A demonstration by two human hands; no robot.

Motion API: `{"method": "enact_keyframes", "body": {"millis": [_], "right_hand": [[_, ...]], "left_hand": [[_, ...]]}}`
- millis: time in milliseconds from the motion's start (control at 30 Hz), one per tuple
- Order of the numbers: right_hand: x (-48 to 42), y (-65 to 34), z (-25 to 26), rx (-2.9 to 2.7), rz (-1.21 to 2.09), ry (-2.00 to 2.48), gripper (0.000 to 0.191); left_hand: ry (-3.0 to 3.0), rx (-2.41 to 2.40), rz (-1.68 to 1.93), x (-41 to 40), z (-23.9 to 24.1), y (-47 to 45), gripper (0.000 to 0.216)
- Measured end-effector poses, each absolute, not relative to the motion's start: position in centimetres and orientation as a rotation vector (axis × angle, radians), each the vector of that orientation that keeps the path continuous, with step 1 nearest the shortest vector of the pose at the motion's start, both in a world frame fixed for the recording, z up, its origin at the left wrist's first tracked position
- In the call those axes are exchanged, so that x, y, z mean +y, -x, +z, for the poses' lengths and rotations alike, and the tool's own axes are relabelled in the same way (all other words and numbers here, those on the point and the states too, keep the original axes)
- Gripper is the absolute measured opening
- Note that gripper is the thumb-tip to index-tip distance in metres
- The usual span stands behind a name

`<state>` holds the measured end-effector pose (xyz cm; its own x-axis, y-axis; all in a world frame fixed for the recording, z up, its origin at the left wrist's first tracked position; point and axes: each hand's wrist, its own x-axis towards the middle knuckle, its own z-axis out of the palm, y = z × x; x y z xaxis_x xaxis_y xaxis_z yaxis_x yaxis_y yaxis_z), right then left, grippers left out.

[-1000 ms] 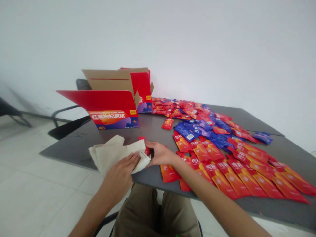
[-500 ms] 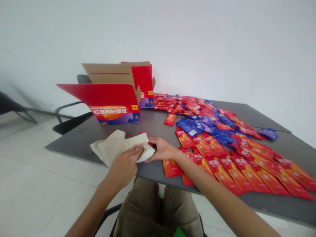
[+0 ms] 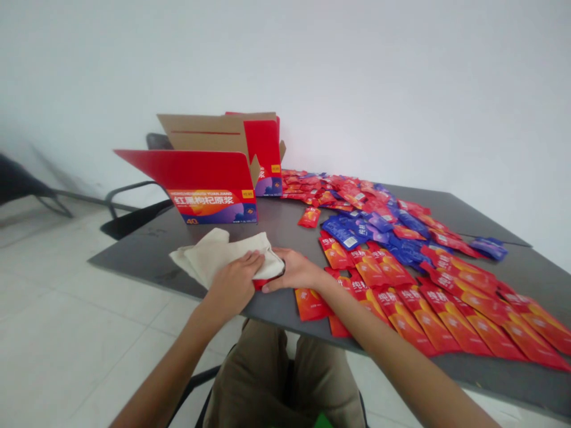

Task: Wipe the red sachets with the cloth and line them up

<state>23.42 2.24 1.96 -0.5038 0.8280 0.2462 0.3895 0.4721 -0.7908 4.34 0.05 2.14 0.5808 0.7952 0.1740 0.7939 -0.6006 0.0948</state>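
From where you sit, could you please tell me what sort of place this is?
Likely a plain office or packing room: a grey table covered with red sachets and blue sachets, two opened printed cartons, and a bare white wall.

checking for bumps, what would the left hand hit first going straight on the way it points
The left hand lies on the cloth; past it, likely the right hand, though depth is unclear.

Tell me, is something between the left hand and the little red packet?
Yes. The cloth is folded over the packet, so the left hand presses on cloth, not on the packet. The right hand grips the wrapped packet from the other side. Only a red sliver shows.
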Motion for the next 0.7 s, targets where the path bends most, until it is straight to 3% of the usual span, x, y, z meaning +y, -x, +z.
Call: {"method": "enact_keyframes", "body": {"millis": [233,433,700], "right_hand": [[2.6,-23.3,1.6,-2.129,0.827,0.890,0.062],[2.2,-23.4,1.9,-2.083,0.927,1.013,0.053],[2.4,-23.3,2.0,-2.127,0.819,0.905,0.061]], "left_hand": [[-2.811,1.345,0.370,-1.5,1.0,-3.1,0.068],[-2.775,1.427,0.331,1.0,2.2,-4.8,0.061],[-2.793,1.370,0.359,-1.3,1.0,-3.0,0.068]]}}
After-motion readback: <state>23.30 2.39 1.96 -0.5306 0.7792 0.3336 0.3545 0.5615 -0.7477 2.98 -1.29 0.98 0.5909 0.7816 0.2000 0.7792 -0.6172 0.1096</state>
